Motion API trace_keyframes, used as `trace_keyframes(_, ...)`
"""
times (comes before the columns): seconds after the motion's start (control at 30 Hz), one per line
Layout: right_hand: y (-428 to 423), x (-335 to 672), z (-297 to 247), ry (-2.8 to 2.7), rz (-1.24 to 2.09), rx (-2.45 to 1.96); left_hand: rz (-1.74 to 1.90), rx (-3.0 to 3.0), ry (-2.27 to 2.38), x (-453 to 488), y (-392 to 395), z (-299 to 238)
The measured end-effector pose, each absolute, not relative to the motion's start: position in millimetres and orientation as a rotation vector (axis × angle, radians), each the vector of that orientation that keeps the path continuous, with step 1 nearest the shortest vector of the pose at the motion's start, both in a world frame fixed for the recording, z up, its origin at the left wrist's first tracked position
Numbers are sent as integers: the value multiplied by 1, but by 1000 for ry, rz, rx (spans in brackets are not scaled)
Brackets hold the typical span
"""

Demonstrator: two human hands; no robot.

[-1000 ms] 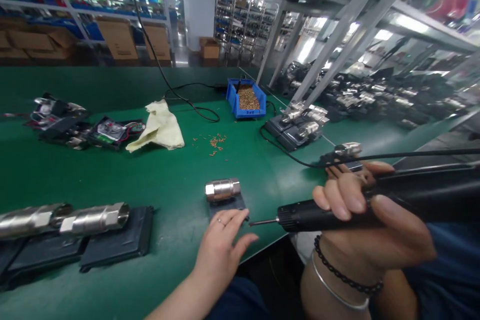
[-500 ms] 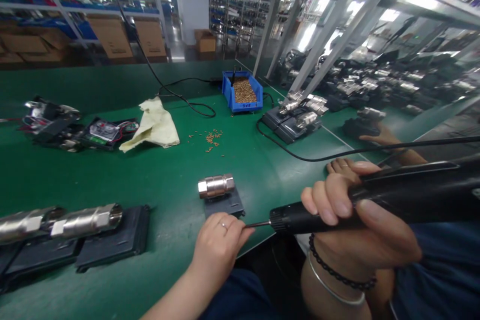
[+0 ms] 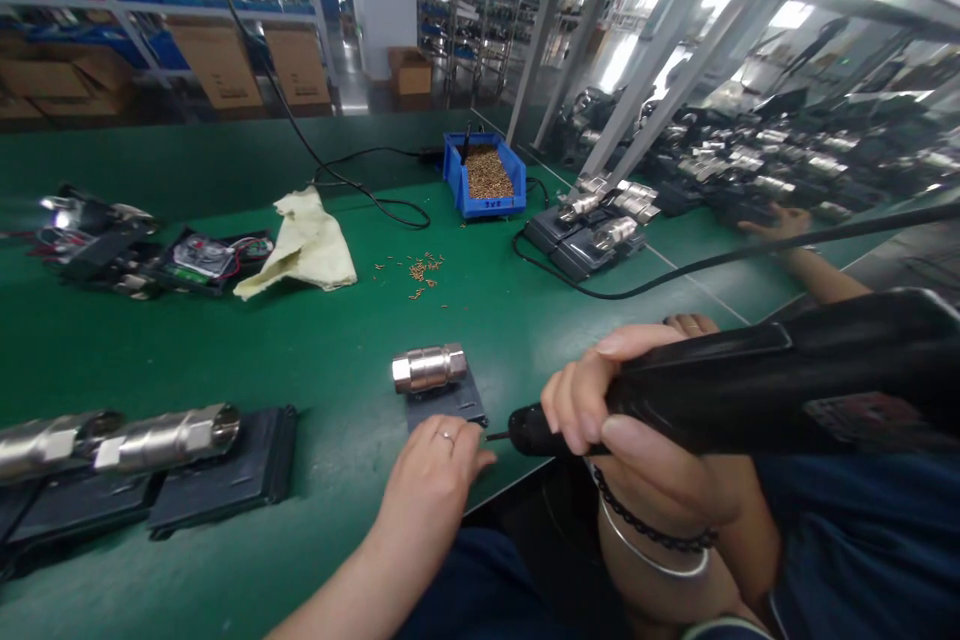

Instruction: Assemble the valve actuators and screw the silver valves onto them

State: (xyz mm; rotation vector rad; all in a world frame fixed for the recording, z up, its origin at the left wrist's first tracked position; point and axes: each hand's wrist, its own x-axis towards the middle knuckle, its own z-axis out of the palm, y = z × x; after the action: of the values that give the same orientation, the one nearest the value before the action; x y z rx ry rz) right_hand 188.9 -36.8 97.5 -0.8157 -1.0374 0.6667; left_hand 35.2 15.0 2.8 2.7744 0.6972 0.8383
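My right hand point(image 3: 645, 410) is wrapped round a black electric screwdriver point(image 3: 720, 380), which lies nearly level and points left. Its thin bit point(image 3: 496, 436) reaches the fingers of my left hand point(image 3: 431, 475). That hand is curled over the near edge of a dark grey housing point(image 3: 454, 402); its fingertips are hidden, and the thumb sticks out below the bit. A shiny metal pipe fitting point(image 3: 429, 368) sits on top of the housing. Whether the bit touches a screw cannot be seen.
Loose screws point(image 3: 424, 268) lie beyond the housing, before a blue bin point(image 3: 491, 205) of screws. A pale cloth point(image 3: 311, 245) and opened units point(image 3: 202, 260) are left; finished-looking housings point(image 3: 225, 480) stand near left. A co-worker's hand point(image 3: 784, 223) is right. A black cable point(image 3: 697, 265) crosses above the screwdriver.
The screwdriver and my right hand have moved left, closer to my left hand. My left thumb has parted from the bit. The co-worker's hand has moved farther back and right.
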Motion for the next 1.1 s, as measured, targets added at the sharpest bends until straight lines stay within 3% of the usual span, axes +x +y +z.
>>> trace_keyframes(0.27,-25,193,84,-1051,634,-840,640,2469,1164,-7,58,-17)
trace_keyframes(0.5,-19,192,71,-1122,699,-909,428,1930,875,12,77,-27)
trace_keyframes(0.9,-7,197,62,-1237,847,-894,530,1937,876,17,72,-30)
trace_keyframes(1.0,-2,209,73,-1295,963,-737,503,1890,891,15,72,-32)
trace_keyframes(1.1,16,226,90,-1193,868,-695,479,1851,905,14,71,-34)
